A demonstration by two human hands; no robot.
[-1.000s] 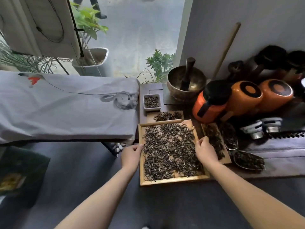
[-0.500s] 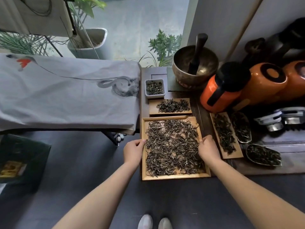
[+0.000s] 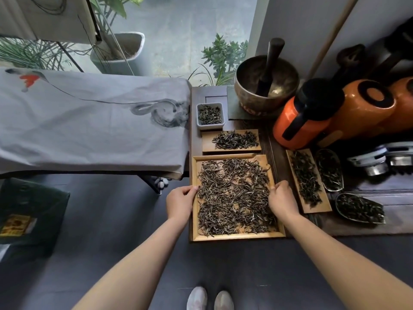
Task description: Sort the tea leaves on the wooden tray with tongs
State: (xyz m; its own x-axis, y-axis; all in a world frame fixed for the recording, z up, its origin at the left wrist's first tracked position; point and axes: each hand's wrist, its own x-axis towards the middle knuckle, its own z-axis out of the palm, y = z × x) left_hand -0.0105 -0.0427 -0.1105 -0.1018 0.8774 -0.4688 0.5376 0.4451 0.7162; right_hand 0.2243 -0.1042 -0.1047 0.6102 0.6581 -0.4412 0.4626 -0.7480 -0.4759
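Observation:
A square wooden tray [image 3: 237,236] lies at the front of a low dark table, covered with a loose layer of dark tea leaves [image 3: 234,198]. My left hand [image 3: 180,202] grips the tray's left rim at mid-length. My right hand [image 3: 282,199] grips the right rim opposite it, fingers curled over the edge. No tongs are visible.
Behind the tray sit a small wooden board of leaves [image 3: 232,140] and a white dish of leaves [image 3: 209,115]. To the right lie a long wooden board [image 3: 309,181] and two scoop dishes of leaves. A bronze bowl [image 3: 266,86] and orange jars [image 3: 312,113] stand behind. A cloth-covered bench [image 3: 89,121] is at left.
My view has tilted down, so my shoes now show. Both hands stay on the tray's rims, and the tray has shifted only slightly on the table.

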